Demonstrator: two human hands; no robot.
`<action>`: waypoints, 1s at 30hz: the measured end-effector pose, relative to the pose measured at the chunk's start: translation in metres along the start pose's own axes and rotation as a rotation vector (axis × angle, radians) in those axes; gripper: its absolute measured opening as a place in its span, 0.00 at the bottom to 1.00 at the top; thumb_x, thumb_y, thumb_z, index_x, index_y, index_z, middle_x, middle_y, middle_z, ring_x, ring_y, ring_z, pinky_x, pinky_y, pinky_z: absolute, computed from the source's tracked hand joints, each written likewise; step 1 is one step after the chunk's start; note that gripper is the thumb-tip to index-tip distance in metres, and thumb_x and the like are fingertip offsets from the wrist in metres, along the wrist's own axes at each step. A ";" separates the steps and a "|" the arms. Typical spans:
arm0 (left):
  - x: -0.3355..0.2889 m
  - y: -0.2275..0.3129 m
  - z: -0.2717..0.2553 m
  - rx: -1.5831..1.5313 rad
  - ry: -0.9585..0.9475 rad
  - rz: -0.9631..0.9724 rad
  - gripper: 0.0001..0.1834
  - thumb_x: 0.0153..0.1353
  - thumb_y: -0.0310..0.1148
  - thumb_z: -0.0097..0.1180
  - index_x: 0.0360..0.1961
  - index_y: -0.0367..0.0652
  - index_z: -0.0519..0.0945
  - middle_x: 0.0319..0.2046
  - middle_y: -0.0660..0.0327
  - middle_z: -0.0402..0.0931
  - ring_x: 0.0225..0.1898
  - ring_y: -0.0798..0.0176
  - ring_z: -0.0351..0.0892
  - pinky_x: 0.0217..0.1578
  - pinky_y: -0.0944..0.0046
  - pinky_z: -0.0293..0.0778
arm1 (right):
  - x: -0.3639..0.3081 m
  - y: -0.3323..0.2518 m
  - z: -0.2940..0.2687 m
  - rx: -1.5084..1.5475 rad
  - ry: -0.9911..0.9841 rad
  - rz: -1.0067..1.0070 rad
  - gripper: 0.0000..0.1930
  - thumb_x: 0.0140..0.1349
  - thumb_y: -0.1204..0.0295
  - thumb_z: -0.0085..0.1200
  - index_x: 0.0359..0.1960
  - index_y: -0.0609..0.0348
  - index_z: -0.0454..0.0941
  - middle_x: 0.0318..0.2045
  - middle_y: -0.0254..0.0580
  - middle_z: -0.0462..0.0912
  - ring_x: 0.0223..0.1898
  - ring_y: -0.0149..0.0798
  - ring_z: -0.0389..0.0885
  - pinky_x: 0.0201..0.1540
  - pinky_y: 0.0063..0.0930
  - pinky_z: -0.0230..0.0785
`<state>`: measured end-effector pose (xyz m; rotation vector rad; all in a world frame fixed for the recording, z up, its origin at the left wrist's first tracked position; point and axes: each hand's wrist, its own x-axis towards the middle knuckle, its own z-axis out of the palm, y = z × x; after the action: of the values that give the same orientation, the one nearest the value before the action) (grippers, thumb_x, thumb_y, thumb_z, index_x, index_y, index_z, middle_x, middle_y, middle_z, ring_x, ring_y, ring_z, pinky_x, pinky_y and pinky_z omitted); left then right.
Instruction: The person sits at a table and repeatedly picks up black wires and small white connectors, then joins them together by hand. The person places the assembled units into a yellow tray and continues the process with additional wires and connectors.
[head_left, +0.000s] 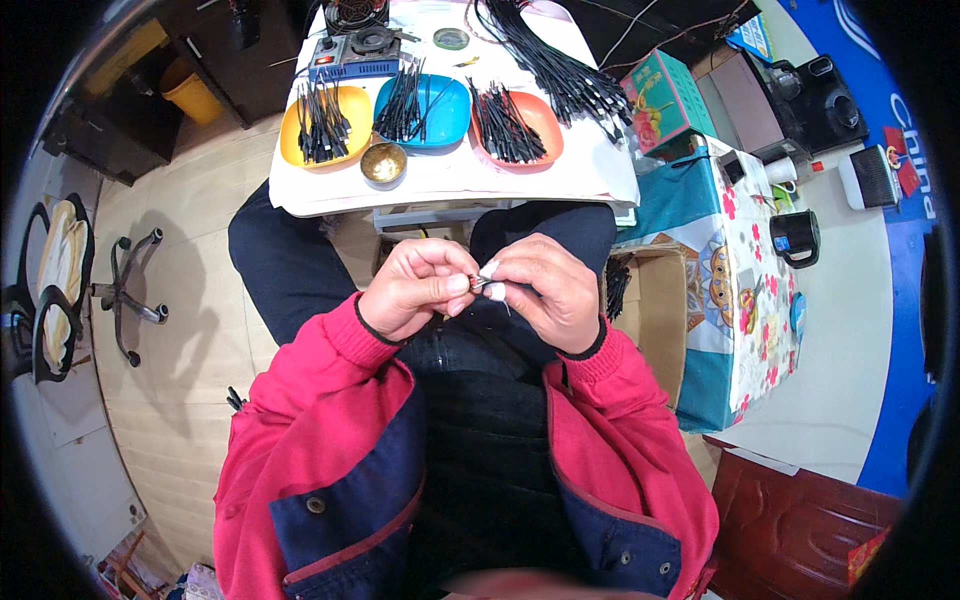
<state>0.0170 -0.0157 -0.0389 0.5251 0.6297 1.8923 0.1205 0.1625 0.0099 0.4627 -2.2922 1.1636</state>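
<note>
Above my lap, in front of the table edge, my left hand [424,288] and my right hand [542,292] meet at the fingertips. Both are closed in a pinch on one small piece with thin wire-like ends [477,283]; its exact kind is too small to make out. White covers wrap the tips of my right thumb and forefinger. Beyond the hands, short black cables lie in a yellow tray [287,150], a blue tray [450,128] and an orange tray [548,125]. A small metal bowl [384,165] stands before the yellow and blue trays.
A long bundle of black cables [560,70] covers the table's back right. A blue-based device [355,62] and a round green-rimmed dish [451,39] stand behind the trays. At right are a cardboard box [660,320] and a side table with a black mug [795,238].
</note>
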 end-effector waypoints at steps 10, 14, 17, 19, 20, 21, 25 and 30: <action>0.004 0.017 0.005 1.264 -0.067 0.512 0.05 0.61 0.26 0.59 0.37 0.36 0.81 0.24 0.58 0.79 0.27 0.63 0.80 0.28 0.66 0.73 | -0.008 0.020 -0.001 1.364 -0.233 0.961 0.07 0.66 0.72 0.53 0.40 0.65 0.77 0.33 0.31 0.78 0.31 0.24 0.71 0.37 0.19 0.66; -0.001 0.013 0.005 0.852 0.015 0.279 0.05 0.61 0.24 0.58 0.38 0.34 0.81 0.25 0.60 0.79 0.27 0.66 0.79 0.30 0.68 0.73 | -0.012 0.015 0.002 1.042 -0.174 0.890 0.08 0.66 0.71 0.54 0.40 0.64 0.77 0.33 0.35 0.79 0.34 0.28 0.75 0.39 0.21 0.68; -0.003 0.009 0.000 0.368 0.077 0.072 0.05 0.63 0.23 0.57 0.39 0.33 0.80 0.26 0.62 0.78 0.27 0.70 0.77 0.31 0.72 0.73 | -0.013 -0.001 0.000 0.270 -0.075 0.469 0.07 0.59 0.76 0.58 0.39 0.62 0.77 0.35 0.40 0.80 0.36 0.36 0.78 0.41 0.25 0.70; -0.001 0.005 -0.001 0.285 0.054 0.075 0.05 0.63 0.23 0.57 0.39 0.32 0.80 0.27 0.62 0.78 0.28 0.72 0.76 0.31 0.74 0.72 | -0.010 -0.007 0.002 -0.063 0.012 0.185 0.12 0.50 0.79 0.62 0.38 0.61 0.78 0.35 0.45 0.79 0.35 0.46 0.79 0.40 0.30 0.71; -0.001 0.003 -0.001 0.244 0.039 0.083 0.06 0.63 0.22 0.57 0.39 0.32 0.80 0.27 0.62 0.78 0.28 0.73 0.76 0.31 0.75 0.72 | -0.008 -0.008 0.002 -0.121 0.000 0.137 0.12 0.50 0.80 0.62 0.37 0.61 0.77 0.34 0.45 0.79 0.35 0.47 0.79 0.40 0.30 0.70; -0.001 0.002 -0.001 0.237 0.037 0.072 0.05 0.63 0.23 0.57 0.39 0.32 0.80 0.27 0.62 0.78 0.28 0.73 0.76 0.31 0.75 0.72 | -0.008 -0.010 0.001 -0.175 -0.009 0.076 0.11 0.50 0.80 0.62 0.37 0.61 0.77 0.34 0.45 0.79 0.34 0.48 0.78 0.39 0.31 0.70; -0.002 0.003 0.002 0.518 0.028 0.123 0.05 0.63 0.24 0.57 0.39 0.33 0.80 0.26 0.63 0.78 0.28 0.72 0.77 0.30 0.73 0.72 | -0.012 -0.007 0.003 -0.005 -0.060 0.222 0.06 0.55 0.80 0.58 0.35 0.62 0.77 0.30 0.41 0.79 0.31 0.38 0.77 0.35 0.25 0.67; 0.001 0.008 -0.001 1.367 -0.061 0.551 0.07 0.61 0.26 0.60 0.39 0.34 0.81 0.24 0.58 0.78 0.27 0.67 0.79 0.30 0.67 0.74 | -0.019 0.005 0.010 1.508 -0.015 1.031 0.07 0.65 0.72 0.54 0.35 0.63 0.78 0.31 0.33 0.79 0.31 0.24 0.73 0.37 0.18 0.67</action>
<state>0.0100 -0.0174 -0.0345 1.7306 1.8688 1.6481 0.1299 0.1587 -0.0094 -0.3489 -1.0959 3.2437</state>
